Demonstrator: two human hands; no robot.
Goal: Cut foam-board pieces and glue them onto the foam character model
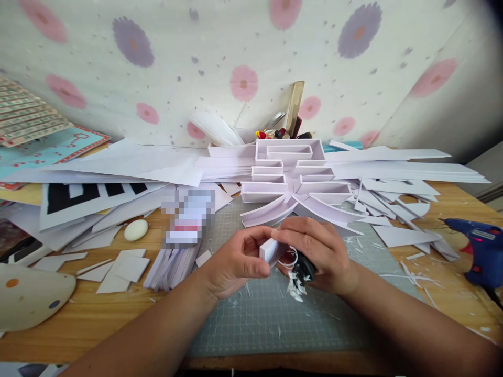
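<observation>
A small white board piece [269,252] is held between my two hands above the grey cutting mat [283,324]. My left hand [239,259] grips its left end between thumb and fingers. Curled over the piece's right side, my right hand [320,251] also has a black object [304,268] under its fingers, partly hidden. White shavings [296,288] and a thin curled strip hang by the black object. Just behind the hands stands a white built-up character shape [291,183] with raised walls and curved lower legs.
A blue glue gun [481,248] stands at the right, near white offcuts [401,235]. White sheets [118,162] and a stack of strips [173,267] lie left, with a white oval object [135,230]. Tools [279,131] stand at the back.
</observation>
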